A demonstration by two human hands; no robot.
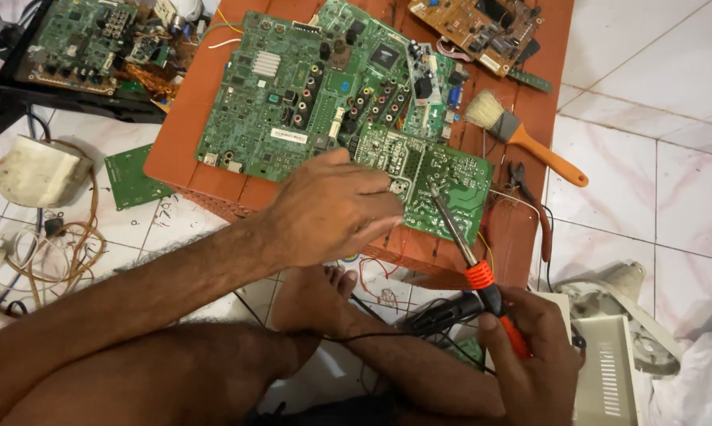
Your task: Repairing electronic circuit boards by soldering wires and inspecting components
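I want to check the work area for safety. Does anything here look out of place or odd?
Yes. The small green circuit board juts past the stool's front edge. A bare foot rests just below it, where the right hand holds the soldering iron. Tangled wires lie loose on the floor.

Orange-handled brush (521, 134); pliers (529, 207); wire coil (56, 244)

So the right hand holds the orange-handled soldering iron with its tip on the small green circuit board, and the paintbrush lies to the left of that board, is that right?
Not quite. The head view shows the paintbrush lying to the right of the small green circuit board, not the left. The rest holds: the right hand holds the orange-handled soldering iron, tip on that board.
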